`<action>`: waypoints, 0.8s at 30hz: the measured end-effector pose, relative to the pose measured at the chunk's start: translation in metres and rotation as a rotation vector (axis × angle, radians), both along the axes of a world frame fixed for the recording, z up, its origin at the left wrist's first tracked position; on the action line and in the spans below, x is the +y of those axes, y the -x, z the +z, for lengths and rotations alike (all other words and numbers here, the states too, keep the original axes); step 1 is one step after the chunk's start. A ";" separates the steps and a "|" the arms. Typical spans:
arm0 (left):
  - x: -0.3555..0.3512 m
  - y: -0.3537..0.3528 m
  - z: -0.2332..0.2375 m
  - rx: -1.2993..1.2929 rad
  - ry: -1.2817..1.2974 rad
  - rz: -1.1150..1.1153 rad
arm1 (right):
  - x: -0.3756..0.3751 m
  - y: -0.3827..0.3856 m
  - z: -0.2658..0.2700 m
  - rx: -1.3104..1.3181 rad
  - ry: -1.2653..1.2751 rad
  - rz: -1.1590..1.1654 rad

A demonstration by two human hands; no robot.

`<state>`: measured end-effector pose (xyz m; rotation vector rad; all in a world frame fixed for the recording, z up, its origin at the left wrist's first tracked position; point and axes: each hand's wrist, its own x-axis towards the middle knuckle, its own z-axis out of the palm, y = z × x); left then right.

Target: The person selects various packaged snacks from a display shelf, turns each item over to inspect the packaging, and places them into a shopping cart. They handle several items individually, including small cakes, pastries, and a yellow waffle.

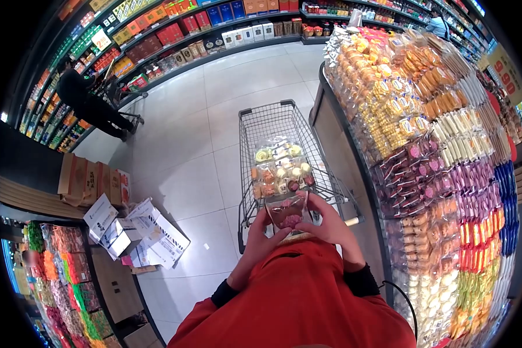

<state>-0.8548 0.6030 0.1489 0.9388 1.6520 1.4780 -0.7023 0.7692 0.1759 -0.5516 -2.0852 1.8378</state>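
A clear packet with dark contents and a pink label (288,212) is held between my two hands, close to my body. My left hand (263,235) grips its left side, fingers closed round the edge. On its right side my right hand (325,221) is closed in the same way. Just beyond is a wire shopping cart (267,113), its handle partly hidden by my hands. Inside the cart lie several clear packs of pastries (281,165), in pale, orange and dark colours.
A tall display of packaged snacks (412,139) borders the right side. Flattened white cartons (156,235) and brown boxes (93,180) lie at the left. Stocked shelves (214,29) line the back. A person in dark clothes (84,98) stands at the far left beside another cart.
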 end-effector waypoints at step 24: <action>-0.017 -0.016 -0.164 0.384 0.413 0.014 | 0.122 0.037 -0.278 -0.354 -0.021 -0.591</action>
